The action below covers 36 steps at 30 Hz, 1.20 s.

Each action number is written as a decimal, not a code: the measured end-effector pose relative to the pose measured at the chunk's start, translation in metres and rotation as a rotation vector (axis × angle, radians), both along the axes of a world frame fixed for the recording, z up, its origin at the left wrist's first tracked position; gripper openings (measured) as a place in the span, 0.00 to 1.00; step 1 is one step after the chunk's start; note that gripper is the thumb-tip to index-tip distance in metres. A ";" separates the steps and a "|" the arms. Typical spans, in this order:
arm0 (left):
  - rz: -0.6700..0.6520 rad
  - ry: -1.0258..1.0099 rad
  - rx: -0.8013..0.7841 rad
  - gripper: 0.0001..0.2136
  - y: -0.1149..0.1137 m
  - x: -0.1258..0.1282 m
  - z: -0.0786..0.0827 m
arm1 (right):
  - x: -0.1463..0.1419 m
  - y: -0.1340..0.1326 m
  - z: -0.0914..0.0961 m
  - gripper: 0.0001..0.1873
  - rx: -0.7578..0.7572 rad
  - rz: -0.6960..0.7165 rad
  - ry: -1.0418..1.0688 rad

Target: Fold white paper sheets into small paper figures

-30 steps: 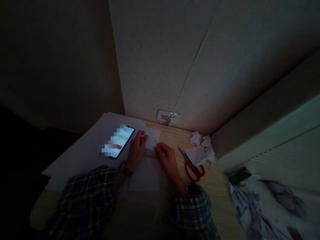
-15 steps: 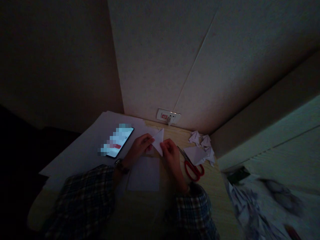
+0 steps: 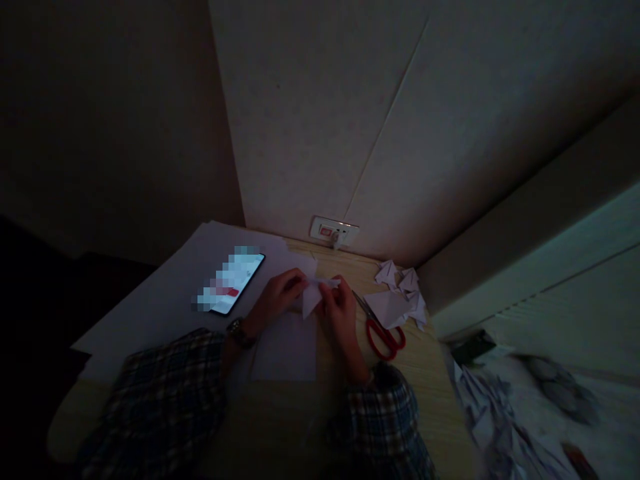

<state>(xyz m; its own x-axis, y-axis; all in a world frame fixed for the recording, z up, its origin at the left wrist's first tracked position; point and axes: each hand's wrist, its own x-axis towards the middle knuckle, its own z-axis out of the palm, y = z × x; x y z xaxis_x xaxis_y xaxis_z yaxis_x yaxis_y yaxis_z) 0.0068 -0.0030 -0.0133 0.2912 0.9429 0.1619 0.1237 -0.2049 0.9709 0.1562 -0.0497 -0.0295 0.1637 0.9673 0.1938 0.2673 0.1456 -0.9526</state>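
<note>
Between my two hands is a folded white paper (image 3: 311,300), held just above the table with a triangular flap pointing down. My left hand (image 3: 284,292) pinches its left end; a watch is on that wrist. The fingers of my right hand (image 3: 341,307) are closed on its right end. Below the hands lies a square sheet of white paper (image 3: 285,353), flat on the table. Red-handled scissors (image 3: 384,337) lie to the right of my right hand, their blades partly under a loose piece of paper (image 3: 387,308).
A lit phone (image 3: 233,283) rests on large white sheets (image 3: 165,300) at the left. Several folded paper shapes (image 3: 407,281) sit at the table's back right. A wall socket (image 3: 334,231) holds a plug. Crumpled papers (image 3: 500,427) lie lower right, beyond the table edge.
The folded paper has been turned: its upright triangle now has a flap hanging down and a narrow edge along the top. My right hand has shifted slightly, staying on the paper.
</note>
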 end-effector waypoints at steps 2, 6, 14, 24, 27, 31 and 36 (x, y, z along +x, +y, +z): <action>0.034 0.019 0.011 0.15 0.001 -0.002 0.002 | -0.001 0.001 0.001 0.13 -0.029 -0.010 0.053; 0.054 0.130 0.095 0.13 0.003 -0.008 0.006 | 0.003 0.003 0.008 0.11 -0.002 0.004 0.061; 0.036 0.012 0.032 0.11 -0.002 0.003 -0.005 | 0.005 0.002 0.009 0.09 0.047 -0.131 -0.008; -0.020 0.197 0.102 0.15 0.000 0.000 -0.003 | 0.005 0.001 0.009 0.09 0.076 -0.055 -0.044; -0.013 0.162 0.081 0.14 0.000 0.001 -0.003 | 0.005 0.000 0.010 0.12 0.081 -0.084 -0.049; 0.009 0.136 0.096 0.13 0.000 0.000 -0.001 | 0.005 -0.002 0.013 0.12 0.072 -0.094 -0.036; -0.031 0.186 0.135 0.13 -0.003 0.000 0.000 | 0.005 -0.002 0.016 0.11 0.073 -0.055 -0.040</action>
